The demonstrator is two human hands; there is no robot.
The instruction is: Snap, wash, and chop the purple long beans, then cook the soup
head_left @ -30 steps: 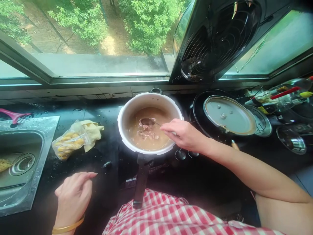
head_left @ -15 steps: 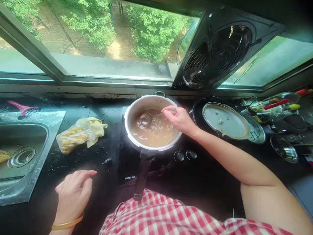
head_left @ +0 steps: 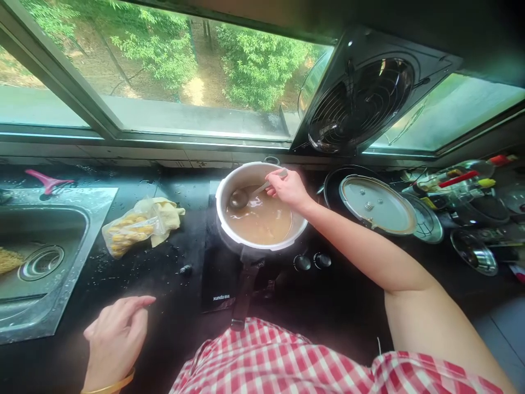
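Our Big Spoon (head_left: 238, 199) in the Pot (head_left: 246, 174)

Our right hand (head_left: 289, 190) grips the handle, and the round end is low inside, by the brown liquid (head_left: 262, 225). Our left hand (head_left: 117, 334) hangs with loose fingers over the black counter (head_left: 172, 312). A bag of yellow food (head_left: 131, 230) lies between the sink (head_left: 102, 198) and the pot.
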